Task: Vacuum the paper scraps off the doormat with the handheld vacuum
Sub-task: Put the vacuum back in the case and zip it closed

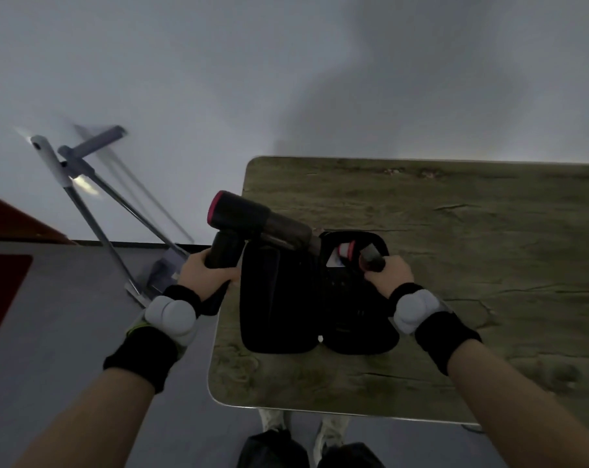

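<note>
Left hand [205,270]: clenched round the handheld vacuum [252,222] handle, barrel over the open case [279,298].
Right hand [389,273]: grasping a dark nozzle piece [370,258] – 1 attachment.
Handling: rigid, probably top-heavy – hold by the handle.
Bench [488,231]: carries the case.
Doormat, scraps: not visible.

Bare forearms, black wristbands [141,358] with pale grey padded modules [173,315], seemingly light shoes [330,434] below.

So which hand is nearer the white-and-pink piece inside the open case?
Right. The right hand grips a dark attachment beside the white-and-pink piece in the case; the left hand holds the handheld vacuum across it.
</note>
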`<action>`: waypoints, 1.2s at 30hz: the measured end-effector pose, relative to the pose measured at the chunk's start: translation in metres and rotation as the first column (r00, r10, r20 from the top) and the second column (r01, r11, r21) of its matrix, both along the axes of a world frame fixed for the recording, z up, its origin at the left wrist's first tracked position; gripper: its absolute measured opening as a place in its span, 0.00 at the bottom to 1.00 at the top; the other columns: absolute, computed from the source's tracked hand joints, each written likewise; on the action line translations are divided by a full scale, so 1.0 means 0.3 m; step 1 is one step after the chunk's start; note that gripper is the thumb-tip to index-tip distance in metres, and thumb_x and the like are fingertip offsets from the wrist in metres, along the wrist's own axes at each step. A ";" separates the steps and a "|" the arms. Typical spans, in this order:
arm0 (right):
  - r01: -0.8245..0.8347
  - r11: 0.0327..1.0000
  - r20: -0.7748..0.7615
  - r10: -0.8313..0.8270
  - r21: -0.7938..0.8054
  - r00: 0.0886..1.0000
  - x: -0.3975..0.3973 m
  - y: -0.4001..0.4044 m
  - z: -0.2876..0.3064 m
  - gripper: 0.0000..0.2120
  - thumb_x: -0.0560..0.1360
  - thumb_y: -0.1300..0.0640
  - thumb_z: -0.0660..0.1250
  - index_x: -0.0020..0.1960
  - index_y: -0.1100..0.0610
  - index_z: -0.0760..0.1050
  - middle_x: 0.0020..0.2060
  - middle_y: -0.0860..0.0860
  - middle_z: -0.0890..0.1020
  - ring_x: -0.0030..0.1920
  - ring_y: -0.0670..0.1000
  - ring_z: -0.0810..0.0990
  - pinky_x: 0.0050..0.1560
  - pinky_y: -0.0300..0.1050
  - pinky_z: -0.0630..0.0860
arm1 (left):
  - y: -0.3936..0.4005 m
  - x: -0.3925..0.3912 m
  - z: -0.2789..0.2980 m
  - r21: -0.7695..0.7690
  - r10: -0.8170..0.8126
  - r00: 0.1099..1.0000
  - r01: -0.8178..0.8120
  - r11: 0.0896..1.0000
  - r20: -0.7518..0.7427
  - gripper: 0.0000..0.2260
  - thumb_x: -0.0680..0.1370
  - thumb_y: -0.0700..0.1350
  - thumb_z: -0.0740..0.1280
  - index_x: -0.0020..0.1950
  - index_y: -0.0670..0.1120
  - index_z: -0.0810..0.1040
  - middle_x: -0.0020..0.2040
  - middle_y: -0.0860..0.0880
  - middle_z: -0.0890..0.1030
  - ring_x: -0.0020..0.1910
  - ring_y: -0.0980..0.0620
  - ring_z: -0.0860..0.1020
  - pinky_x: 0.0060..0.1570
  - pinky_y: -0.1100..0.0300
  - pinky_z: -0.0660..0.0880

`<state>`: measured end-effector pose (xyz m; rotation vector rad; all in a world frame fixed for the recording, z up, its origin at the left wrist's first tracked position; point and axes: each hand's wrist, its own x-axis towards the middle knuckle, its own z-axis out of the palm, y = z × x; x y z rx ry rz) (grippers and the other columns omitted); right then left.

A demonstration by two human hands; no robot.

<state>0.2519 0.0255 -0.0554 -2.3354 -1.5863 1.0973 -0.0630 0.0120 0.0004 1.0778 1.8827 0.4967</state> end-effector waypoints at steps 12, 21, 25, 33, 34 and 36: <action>-0.150 0.975 -0.239 0.188 0.166 0.953 -0.150 0.016 0.058 0.39 0.68 0.62 0.74 0.74 0.60 0.58 0.68 0.57 0.67 0.68 0.57 0.68 0.65 0.45 0.67 | -0.036 0.036 -0.024 -0.102 -0.031 0.996 0.040 0.994 0.084 0.16 0.64 0.41 0.76 0.49 0.42 0.77 0.35 0.44 0.80 0.32 0.46 0.79 0.38 0.54 0.79; -0.486 0.851 0.261 0.432 0.198 0.863 -0.253 0.012 0.076 0.21 0.68 0.51 0.70 0.57 0.55 0.66 0.52 0.53 0.76 0.52 0.56 0.77 0.48 0.47 0.73 | -0.058 0.102 -0.045 -0.089 -0.185 0.981 0.190 0.978 0.066 0.17 0.62 0.46 0.75 0.48 0.46 0.75 0.41 0.44 0.81 0.40 0.43 0.81 0.44 0.50 0.80; -0.532 0.843 0.169 0.514 0.079 0.841 -0.239 0.045 0.132 0.21 0.67 0.55 0.73 0.55 0.57 0.68 0.48 0.53 0.78 0.47 0.56 0.79 0.46 0.50 0.78 | -0.070 0.107 -0.063 -0.094 -0.163 0.983 0.171 0.981 0.089 0.09 0.67 0.40 0.74 0.42 0.45 0.75 0.35 0.46 0.80 0.31 0.45 0.79 0.39 0.53 0.79; -0.163 0.986 -0.111 0.160 -0.018 0.981 -0.075 -0.036 0.049 0.22 0.63 0.57 0.77 0.54 0.58 0.74 0.46 0.52 0.77 0.50 0.56 0.78 0.46 0.45 0.74 | -0.074 0.081 -0.093 -0.050 -0.164 0.981 0.170 0.984 0.099 0.11 0.68 0.39 0.74 0.46 0.43 0.75 0.37 0.44 0.80 0.34 0.45 0.79 0.40 0.53 0.77; -0.044 0.999 -0.114 0.040 -0.031 0.993 -0.055 -0.054 0.041 0.22 0.64 0.55 0.77 0.54 0.58 0.72 0.47 0.53 0.77 0.50 0.57 0.78 0.47 0.47 0.76 | -0.069 0.075 -0.095 -0.052 -0.115 0.985 0.122 0.991 0.127 0.09 0.68 0.38 0.74 0.43 0.41 0.76 0.34 0.43 0.79 0.30 0.46 0.78 0.40 0.51 0.77; 0.096 0.989 -0.122 -0.110 -0.115 0.986 -0.042 -0.090 0.035 0.19 0.68 0.51 0.75 0.50 0.58 0.69 0.44 0.53 0.76 0.48 0.57 0.77 0.44 0.47 0.75 | -0.062 0.059 -0.103 -0.048 -0.040 0.987 0.048 0.998 0.153 0.07 0.68 0.37 0.74 0.40 0.40 0.76 0.32 0.43 0.79 0.26 0.47 0.76 0.38 0.52 0.77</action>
